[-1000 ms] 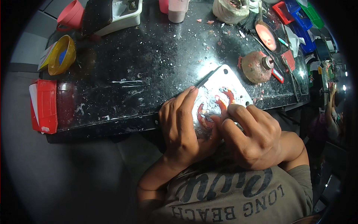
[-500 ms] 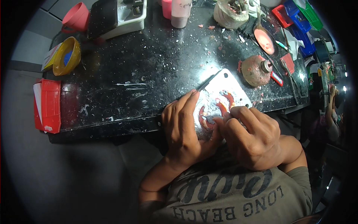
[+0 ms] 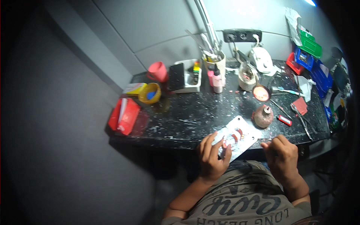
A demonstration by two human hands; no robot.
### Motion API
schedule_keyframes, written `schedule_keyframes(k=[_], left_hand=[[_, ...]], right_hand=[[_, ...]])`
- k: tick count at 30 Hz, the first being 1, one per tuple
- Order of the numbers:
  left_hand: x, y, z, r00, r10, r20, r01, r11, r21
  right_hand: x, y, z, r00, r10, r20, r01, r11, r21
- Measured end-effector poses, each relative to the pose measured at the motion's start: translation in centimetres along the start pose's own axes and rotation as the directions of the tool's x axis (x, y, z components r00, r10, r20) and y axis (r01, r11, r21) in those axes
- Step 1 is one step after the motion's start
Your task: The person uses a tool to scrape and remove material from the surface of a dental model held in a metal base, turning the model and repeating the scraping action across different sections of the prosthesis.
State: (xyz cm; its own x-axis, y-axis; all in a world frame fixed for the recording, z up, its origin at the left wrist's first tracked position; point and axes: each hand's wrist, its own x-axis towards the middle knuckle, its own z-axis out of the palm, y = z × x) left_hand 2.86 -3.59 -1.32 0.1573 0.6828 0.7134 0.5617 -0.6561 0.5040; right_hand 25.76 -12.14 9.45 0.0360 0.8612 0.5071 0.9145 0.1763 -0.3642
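My left hand [image 3: 213, 161] grips the near left side of a flat, light metal plate [image 3: 245, 145] with holes at its corners, thumb on top. On the plate sit curved reddish wax pieces with tooth-like bits, like denture wax-ups [image 3: 237, 134]; the left fingers partly cover them. Off the plate's right side, apart from it, my right hand [image 3: 283, 154] hovers with fingers curled and thumb against them. Whatever it may pinch is too small or hidden to make out. Just beyond the plate stands a round, pink-stained spirit burner [image 3: 263, 119].
A small pan of pink wax [image 3: 261, 93], a red-and-white lighter-like item [image 3: 285, 120], a pink wax sheet [image 3: 300, 106] and metal tools lie right. Bottles [image 3: 217, 82], a white tray [image 3: 193, 88], a pink mug [image 3: 157, 71], a yellow bowl [image 3: 150, 98] and a red packet [image 3: 128, 116] line the back and left.
My right hand has left the wax pieces and moved right, away from the plate. The left hand still holds the plate. The view has tilted up, bringing the wall and power sockets in.
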Motion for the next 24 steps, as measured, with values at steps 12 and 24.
schedule_keyframes(k=[12, 24], left_hand=[[-0.2, -0.8, 0.5, 0.999, -0.017, -0.030, 0.017, 1.000, -0.009], [0.6, -1.3, -0.6, 0.996, -0.071, 0.063, 0.076, 0.994, -0.079]], right_hand=[[-2.0, 5.1, -1.0, 0.987, 0.069, -0.143, -0.050, 0.989, 0.136], [0.0, 3.8, 1.2, 1.000, 0.009, -0.006, -0.007, 0.984, 0.179]])
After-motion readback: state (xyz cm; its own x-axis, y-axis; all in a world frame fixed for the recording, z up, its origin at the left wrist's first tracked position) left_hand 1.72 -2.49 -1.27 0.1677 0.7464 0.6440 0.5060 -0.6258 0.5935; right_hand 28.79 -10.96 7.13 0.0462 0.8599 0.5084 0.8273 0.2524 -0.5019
